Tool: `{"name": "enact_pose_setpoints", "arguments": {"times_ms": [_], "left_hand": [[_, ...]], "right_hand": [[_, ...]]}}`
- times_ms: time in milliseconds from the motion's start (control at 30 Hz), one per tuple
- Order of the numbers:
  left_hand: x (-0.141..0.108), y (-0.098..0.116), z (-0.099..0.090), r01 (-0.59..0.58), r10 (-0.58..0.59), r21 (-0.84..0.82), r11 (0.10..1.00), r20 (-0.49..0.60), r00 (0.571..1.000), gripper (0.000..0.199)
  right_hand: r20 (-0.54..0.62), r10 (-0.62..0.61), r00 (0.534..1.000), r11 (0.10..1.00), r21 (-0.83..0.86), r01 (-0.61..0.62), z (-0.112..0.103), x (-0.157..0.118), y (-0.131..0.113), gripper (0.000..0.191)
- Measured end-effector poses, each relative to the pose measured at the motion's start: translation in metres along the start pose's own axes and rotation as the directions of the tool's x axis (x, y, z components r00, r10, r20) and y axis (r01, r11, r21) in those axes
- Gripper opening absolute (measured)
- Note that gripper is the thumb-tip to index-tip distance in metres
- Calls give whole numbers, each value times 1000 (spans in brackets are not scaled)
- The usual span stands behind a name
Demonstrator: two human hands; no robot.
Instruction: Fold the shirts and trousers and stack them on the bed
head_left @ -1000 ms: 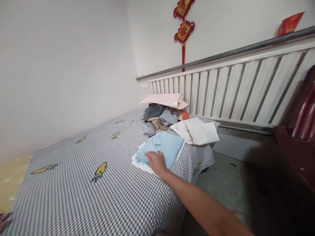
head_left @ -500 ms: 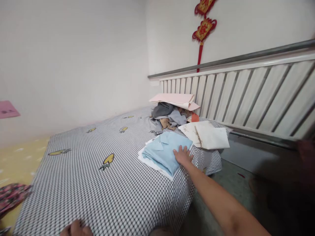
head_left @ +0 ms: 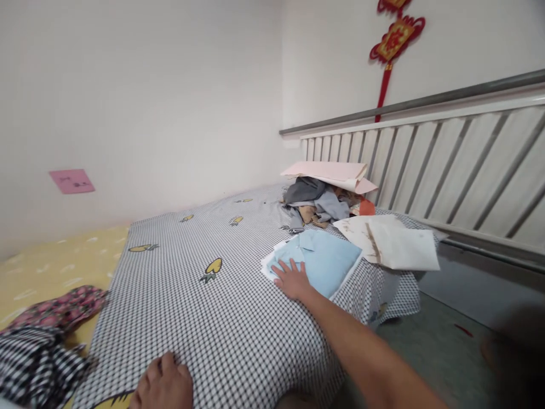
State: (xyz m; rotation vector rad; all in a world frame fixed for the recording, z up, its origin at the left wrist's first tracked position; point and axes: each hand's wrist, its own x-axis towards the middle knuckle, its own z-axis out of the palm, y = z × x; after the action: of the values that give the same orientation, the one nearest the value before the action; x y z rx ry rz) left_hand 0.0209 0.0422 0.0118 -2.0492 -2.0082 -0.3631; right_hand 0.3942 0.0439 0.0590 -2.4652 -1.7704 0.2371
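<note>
left hand: palm down at the near edge of the bed [head_left: 213, 335]; left hand [head_left: 166, 383] has its fingers close together and loosely bent, and i cannot tell whether anything is under them.
bed's near left corner: a black-and-white cloth [head_left: 36, 363] lies bunched there, with a flowered cloth [head_left: 70, 311] crumpled just behind it.
right hand: right hand [head_left: 293, 280] lies on the near left corner of the blue shirt, fingers spread wide, gripping nothing that i can see.
blue shirt: blue shirt [head_left: 334, 258] lies flat near the bed's right edge, collar up, white layers [head_left: 267, 265] showing under it.
how far along: the blue shirt looks folded, its near left corner perhaps wanting a little smoothing; the heap beyond looks unsorted.
white sheet: creased white sheet [head_left: 411, 250], brown-stained, at the bed's right edge.
clothes heap: loose clothes heap [head_left: 305, 192] at the far right corner, pink board [head_left: 330, 169] on top.
radiator: white radiator [head_left: 430, 165] beyond.
</note>
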Motion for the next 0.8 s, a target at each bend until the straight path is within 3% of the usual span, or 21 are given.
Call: {"name": "enact_pose_setpoints", "arguments": {"times_ms": [100,200,300,400,467,533,600,667,800], "left_hand": [[-2,3,-4,-24,25,11,1000,-18,1000,35],[-2,5,-7,-34,34,9,999,-34,999,33],[-3,7,-11,-24,23,-33,999,-19,1000,33],[-8,10,-13,49,-50,-184,982,0,999,32],[-11,11,-8,94,-120,-388,917,-42,992,30],[-12,11,0,123,-155,-376,919,-54,987,32],[-13,12,6,117,-137,-342,932,-33,990,39],[-15,13,9,122,-129,-322,939,0,992,42],[-20,16,7,126,-128,-344,931,15,992,43]], "right_hand": [[18,15,1000,999,-39,-14,9,1,0,63],[26,40,999,997,-69,-38,3,-2,-3,63],[-50,13,999,993,-114,-19,1,-15,-25,68],[-175,-162,971,978,-162,133,28,-43,-70,72],[-109,-285,952,954,-134,270,60,-65,-101,66],[-80,-340,937,937,-114,330,93,-85,-126,58],[-144,-357,923,932,-125,341,117,-98,-141,57],[-219,-366,905,930,-130,344,128,-104,-147,58],[-282,-376,883,926,-142,349,124,-105,-146,60]]}}
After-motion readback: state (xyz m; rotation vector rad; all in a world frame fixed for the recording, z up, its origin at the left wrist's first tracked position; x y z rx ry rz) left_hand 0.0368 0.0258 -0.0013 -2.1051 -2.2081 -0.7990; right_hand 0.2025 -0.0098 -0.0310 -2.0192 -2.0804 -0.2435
